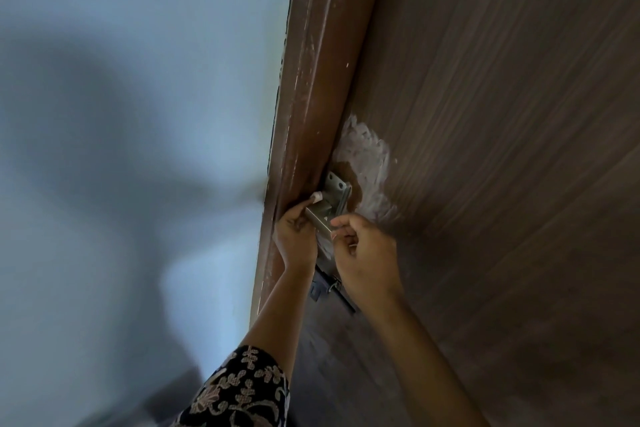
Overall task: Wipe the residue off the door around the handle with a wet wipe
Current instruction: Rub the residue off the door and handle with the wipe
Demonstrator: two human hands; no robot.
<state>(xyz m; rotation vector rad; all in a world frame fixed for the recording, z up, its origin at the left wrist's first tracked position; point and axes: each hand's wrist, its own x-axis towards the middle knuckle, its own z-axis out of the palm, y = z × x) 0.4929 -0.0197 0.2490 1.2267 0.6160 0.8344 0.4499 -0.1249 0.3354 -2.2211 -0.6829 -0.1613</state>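
**doorfixer22:** ok so what am I looking at here? Camera is tilted way up along the door (502, 149), dark brown woodgrain, with the reddish-brown frame (311, 97) running up its left edge and a pale blue wall (138, 80) beyond that.

**wipe_it_down:** yep. The residue (367, 156) is that whitish smeary patch on the door right above and to the right of the metal handle (329, 208). Looks streaky, with a bare brown spot just next to the handle's top plate.

**doorfixer22:** where are the hands?

**wipe_it_down:** left hand (296, 236) is wedged between the frame and the handle, fingers curled around the handle's left side, so it's closed on it. One painted nail shows at the top. Right hand (367, 253) is just right of the handle's lower end, fingers curled in narrow, thumb and forefinger nearly pinched together close to the metal.

**doorfixer22:** and the wet wipe?

**wipe_it_down:** there's something pale between the two hands below the handle, could be the wipe or more residue, honestly can't tell. Can't say whether the right hand is gripping anything either.

**doorfixer22:** anything else?

**wipe_it_down:** a darker latch piece (327, 288) sits lower on the door under the right wrist, and the left arm has a black patterned sleeve (242, 392).
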